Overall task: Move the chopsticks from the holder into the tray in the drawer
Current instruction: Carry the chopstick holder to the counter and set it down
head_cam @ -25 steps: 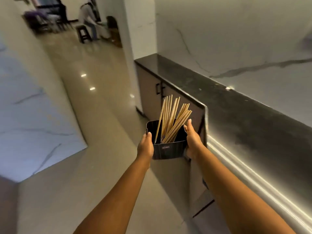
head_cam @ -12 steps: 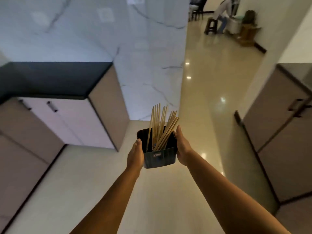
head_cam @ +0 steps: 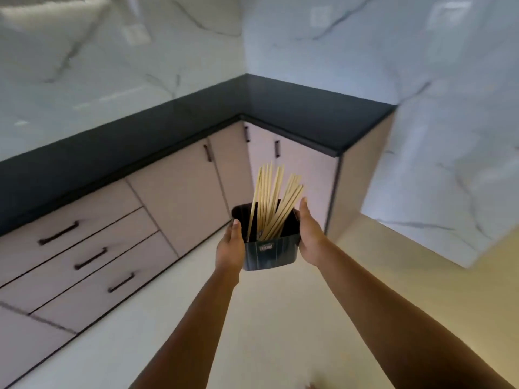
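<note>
A dark rectangular holder [head_cam: 269,254] is carried in mid-air in front of me, above the floor. Several pale wooden chopsticks [head_cam: 273,200] stand in it, leaning and fanned out above its rim. My left hand [head_cam: 230,245] presses against the holder's left side and my right hand [head_cam: 309,237] grips its right side, thumb at the rim. Three shut drawers [head_cam: 84,256] with dark handles sit in the cabinet at the left. No tray is visible.
An L-shaped black countertop [head_cam: 295,108] runs over beige cabinets [head_cam: 182,203] with dark handles, meeting in a corner ahead. Marble walls rise behind it and at the right. Pale floor [head_cam: 266,318] lies under my arms.
My view has swung left from the corridor to the corner cabinets. Both hands keep holding the holder in front of me; the drawers have come into view at the left.
</note>
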Demonstrator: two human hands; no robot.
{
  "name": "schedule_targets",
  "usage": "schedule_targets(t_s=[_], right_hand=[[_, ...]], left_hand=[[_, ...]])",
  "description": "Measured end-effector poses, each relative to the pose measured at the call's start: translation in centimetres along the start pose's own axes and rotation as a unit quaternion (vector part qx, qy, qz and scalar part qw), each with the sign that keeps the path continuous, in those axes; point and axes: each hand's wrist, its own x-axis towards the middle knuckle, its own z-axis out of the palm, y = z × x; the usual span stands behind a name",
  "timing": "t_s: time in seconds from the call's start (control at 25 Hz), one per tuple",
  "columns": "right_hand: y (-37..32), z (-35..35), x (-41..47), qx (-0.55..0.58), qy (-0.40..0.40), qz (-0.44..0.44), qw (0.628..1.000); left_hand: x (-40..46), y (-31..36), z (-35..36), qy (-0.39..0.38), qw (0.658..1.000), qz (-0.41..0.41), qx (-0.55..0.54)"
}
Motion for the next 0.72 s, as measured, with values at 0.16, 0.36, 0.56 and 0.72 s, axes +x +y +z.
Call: schedule_targets(t_s=[0.16, 0.36, 0.56, 0.72], right_hand=[[-1.7, 9.3, 6.7, -0.049, -0.073, 0.027, 0.996], [-4.1, 19.4, 11.4, -0.097, -0.174, 0.012, 0.98], [-5.0, 28.5, 12.7, -0.154, -0.26, 0.017, 0.953], [-5.0, 36.0, 14.0, -0.193, -0.278, 0.01, 0.941]], left_hand=[[6.6, 0.7, -5.9, 0.073, 0.996, -0.001, -0.045], [12.4, 2.2, -12.7, 0.138, 0.985, 0.006, -0.099], [15.4, 3.0, -19.2, 0.191, 0.971, 0.004, -0.142], [18.6, 3.3, -25.2, 0.238, 0.957, -0.001, -0.167]])
